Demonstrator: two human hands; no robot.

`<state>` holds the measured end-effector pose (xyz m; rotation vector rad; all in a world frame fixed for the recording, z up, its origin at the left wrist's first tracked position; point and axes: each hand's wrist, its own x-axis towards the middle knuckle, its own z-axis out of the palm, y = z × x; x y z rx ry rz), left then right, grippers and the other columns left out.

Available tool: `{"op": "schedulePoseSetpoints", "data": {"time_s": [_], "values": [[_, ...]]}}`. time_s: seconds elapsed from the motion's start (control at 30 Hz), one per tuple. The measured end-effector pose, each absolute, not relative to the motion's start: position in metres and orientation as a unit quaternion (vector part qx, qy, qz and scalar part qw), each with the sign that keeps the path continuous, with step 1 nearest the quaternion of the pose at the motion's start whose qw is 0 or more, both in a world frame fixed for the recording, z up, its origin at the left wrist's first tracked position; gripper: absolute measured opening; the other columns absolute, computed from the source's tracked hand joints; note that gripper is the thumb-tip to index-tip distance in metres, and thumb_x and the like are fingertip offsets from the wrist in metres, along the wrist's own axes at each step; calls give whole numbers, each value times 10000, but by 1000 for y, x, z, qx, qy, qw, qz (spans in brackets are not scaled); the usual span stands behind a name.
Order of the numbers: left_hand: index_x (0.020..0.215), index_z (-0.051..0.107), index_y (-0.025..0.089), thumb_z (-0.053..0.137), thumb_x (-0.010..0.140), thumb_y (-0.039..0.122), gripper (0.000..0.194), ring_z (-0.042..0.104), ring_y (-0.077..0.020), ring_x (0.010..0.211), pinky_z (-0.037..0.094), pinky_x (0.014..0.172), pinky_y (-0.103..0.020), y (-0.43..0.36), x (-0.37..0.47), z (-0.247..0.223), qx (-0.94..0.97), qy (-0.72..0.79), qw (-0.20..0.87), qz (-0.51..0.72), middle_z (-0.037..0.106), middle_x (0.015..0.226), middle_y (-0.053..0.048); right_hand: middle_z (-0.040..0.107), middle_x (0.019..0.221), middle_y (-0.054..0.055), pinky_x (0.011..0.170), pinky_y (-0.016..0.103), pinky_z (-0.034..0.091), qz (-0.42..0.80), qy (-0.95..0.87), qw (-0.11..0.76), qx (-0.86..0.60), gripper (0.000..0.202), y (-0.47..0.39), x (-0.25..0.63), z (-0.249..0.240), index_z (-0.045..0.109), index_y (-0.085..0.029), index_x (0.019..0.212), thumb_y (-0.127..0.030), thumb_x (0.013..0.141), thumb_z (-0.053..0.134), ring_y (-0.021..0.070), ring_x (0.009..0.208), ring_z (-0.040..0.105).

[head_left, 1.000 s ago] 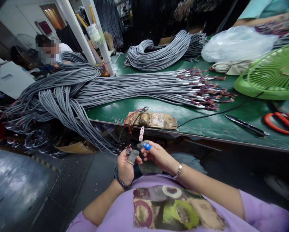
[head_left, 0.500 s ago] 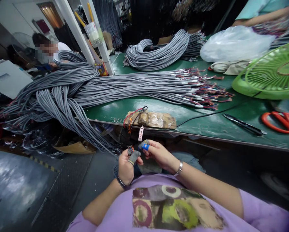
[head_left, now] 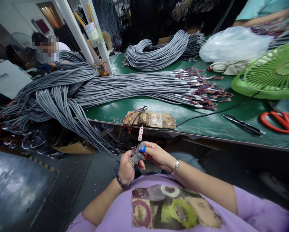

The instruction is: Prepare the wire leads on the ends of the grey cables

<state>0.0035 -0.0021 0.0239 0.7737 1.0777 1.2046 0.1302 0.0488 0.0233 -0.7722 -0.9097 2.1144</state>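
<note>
My left hand (head_left: 127,167), with grey finger covers, is closed around a cable end whose thin coloured wires (head_left: 134,149) fan out above the fingers. Against those wires my right hand (head_left: 153,153) is pinched, a blue band round one covered finger; what lies between its fingertips is hidden. Just beyond the hands, a small pink-white tag (head_left: 140,133) hangs at the bench edge. Behind it, a wooden block (head_left: 161,120) with red and black leads rests on the green bench. Many grey cables (head_left: 125,85) stretch across behind the block, their stripped ends (head_left: 207,91) to the right.
A coiled cable bundle (head_left: 159,51) lies farther back. To the right are a green fan (head_left: 267,72), tweezers (head_left: 243,124), orange-handled scissors (head_left: 277,122) and a white plastic bag (head_left: 236,43). One person (head_left: 48,48) sits at back left; another's arm (head_left: 267,17) shows at top right.
My hands have come closer together. The left hand has moved slightly right and up, and the wires now stand against the right fingertips.
</note>
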Motion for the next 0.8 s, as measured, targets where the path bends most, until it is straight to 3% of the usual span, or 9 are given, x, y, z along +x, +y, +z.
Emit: {"op": "schedulePoseSetpoints", "data": {"time_s": [0.13, 0.2, 0.37, 0.53, 0.63, 0.8], "values": [[675, 609, 147, 676, 729, 356, 226, 489, -90, 392, 417, 439, -214, -3, 1, 24, 342, 455, 597, 565, 584, 474, 17, 502, 548, -42, 484, 221, 362, 805, -316, 386, -321, 274, 52, 130, 19, 544, -164, 642, -344, 677, 748, 70, 466, 421], [672, 596, 154, 679, 736, 344, 217, 507, -91, 415, 430, 457, -212, -2, 0, 25, 345, 455, 577, 584, 597, 496, 21, 531, 598, -27, 481, 208, 381, 815, -262, 393, -335, 286, 58, 131, 20, 576, -159, 696, -409, 706, 715, 66, 483, 431], [698, 584, 159, 660, 767, 325, 195, 540, -98, 441, 441, 470, -208, 5, 2, 32, 360, 468, 544, 596, 617, 521, 22, 600, 743, 26, 484, 200, 416, 859, -231, 328, -319, 398, 78, 133, 32, 619, -151, 832, -544, 776, 598, 77, 541, 488], [709, 598, 152, 657, 765, 295, 165, 534, -86, 430, 439, 471, -198, 17, 8, 37, 359, 476, 544, 591, 612, 514, 27, 509, 562, -27, 434, 190, 307, 735, -391, 406, -377, 422, 86, 130, 34, 572, -155, 673, -556, 668, 703, 59, 469, 377], [718, 609, 150, 651, 768, 292, 156, 530, -84, 426, 438, 470, -197, 21, 9, 37, 359, 478, 546, 587, 606, 508, 29, 505, 535, -23, 446, 216, 290, 650, -441, 454, -419, 493, 87, 128, 29, 562, -165, 633, -651, 685, 617, 72, 466, 368], [691, 600, 152, 650, 766, 289, 164, 535, -86, 430, 446, 477, -202, 22, 10, 36, 373, 476, 547, 578, 607, 514, 24, 481, 546, -31, 492, 225, 345, 766, -363, 411, -335, 503, 92, 125, 29, 559, -163, 663, -662, 687, 610, 81, 502, 397]]}}
